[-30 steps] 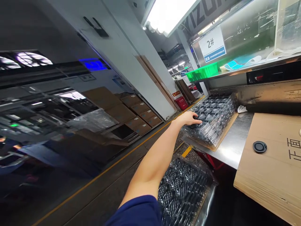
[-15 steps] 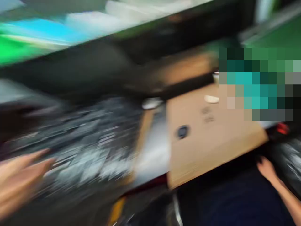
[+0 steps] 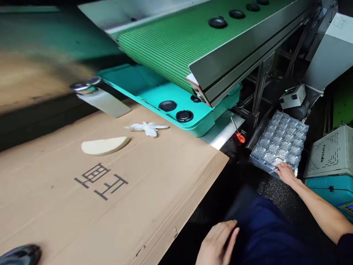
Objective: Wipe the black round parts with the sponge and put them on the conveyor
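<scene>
Low on the right, beyond the end of the table, the right hand (image 3: 286, 173) lies with its fingers across the near edge of a stack of clear blister trays (image 3: 280, 141). Whether that grip has closed on the rim or the fingers only rest there, the view does not settle. The left hand (image 3: 217, 244) hangs near navy clothing (image 3: 261, 224), its fingers loosely parted and its grip holding nothing that shows. The stack sits below the frame of a green mesh conveyor belt (image 3: 165, 44), between a small white control box (image 3: 292, 96) and a grey machine housing (image 3: 331, 154). On the left, a cardboard sheet (image 3: 82, 191) printed with black characters overhangs the stainless table (image 3: 220, 130) and bears a white cloth (image 3: 146, 129) and a pale crescent-shaped piece (image 3: 104, 145). Two black round discs (image 3: 176, 110) sit in a teal tray (image 3: 129, 82) against the belt.

Pulling the stack by one edge could shear the upper trays off the lower ones, since the clear layers look merely nested. A red-handled lever (image 3: 239, 138) close by could snag a tray swung toward the table. Compared with the earlier view, the reaching hand has left the dark-filled trays on the table, and the black disc once lying on the cardboard no longer shows there.
</scene>
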Motion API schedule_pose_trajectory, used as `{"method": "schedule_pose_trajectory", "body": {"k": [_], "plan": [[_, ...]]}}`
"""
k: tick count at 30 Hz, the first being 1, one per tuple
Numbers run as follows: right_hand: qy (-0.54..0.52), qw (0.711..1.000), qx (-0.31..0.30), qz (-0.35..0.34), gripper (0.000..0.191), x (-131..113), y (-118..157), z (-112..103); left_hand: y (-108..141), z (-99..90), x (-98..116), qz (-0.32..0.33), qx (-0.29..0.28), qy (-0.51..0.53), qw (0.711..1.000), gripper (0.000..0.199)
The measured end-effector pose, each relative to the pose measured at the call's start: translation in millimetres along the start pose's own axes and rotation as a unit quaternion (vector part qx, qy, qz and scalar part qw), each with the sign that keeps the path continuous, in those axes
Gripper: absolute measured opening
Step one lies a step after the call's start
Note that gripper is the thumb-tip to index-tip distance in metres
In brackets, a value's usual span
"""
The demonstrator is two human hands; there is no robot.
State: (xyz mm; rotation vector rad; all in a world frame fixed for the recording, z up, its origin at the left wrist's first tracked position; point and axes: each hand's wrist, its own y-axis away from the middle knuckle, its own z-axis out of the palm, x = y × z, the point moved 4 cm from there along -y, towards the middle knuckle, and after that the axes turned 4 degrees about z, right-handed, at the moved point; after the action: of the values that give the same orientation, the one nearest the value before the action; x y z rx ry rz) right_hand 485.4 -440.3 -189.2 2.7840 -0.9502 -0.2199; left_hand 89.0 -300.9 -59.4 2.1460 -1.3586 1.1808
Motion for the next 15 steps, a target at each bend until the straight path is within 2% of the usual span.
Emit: {"method": "schedule_pose_trajectory", "body": {"k": [2, 4, 6, 9, 12, 15], "plan": [[-0.028, 0.999, 0.003, -0.023, 0.023, 6, 0, 4, -17, 27.5, -6, 0.013, -0.044, -0.003, 0.999, 0.022], [-0.056, 0.997, 0.003, -0.048, 0.025, 11, 0, 3, -24, 41.6, -9, 0.013, -0.066, -0.010, 0.998, 0.024], [-0.075, 0.996, 0.010, -0.055, 0.027, 13, 0, 1, -22, 45.4, -13, 0.003, -0.073, -0.019, 0.997, 0.025], [-0.104, 0.993, 0.047, -0.031, 0.026, 13, 0, -8, -12, 44.1, -23, -0.024, -0.073, -0.028, 0.997, 0.024], [-0.133, 0.985, 0.108, -0.007, 0.024, 11, 2, -28, -3, 45.1, -33, -0.048, -0.073, -0.026, 0.996, 0.025], [-0.142, 0.980, 0.140, -0.017, 0.023, 12, 6, -52, -1, 49.5, -38, -0.067, -0.080, -0.018, 0.994, 0.026]]}}
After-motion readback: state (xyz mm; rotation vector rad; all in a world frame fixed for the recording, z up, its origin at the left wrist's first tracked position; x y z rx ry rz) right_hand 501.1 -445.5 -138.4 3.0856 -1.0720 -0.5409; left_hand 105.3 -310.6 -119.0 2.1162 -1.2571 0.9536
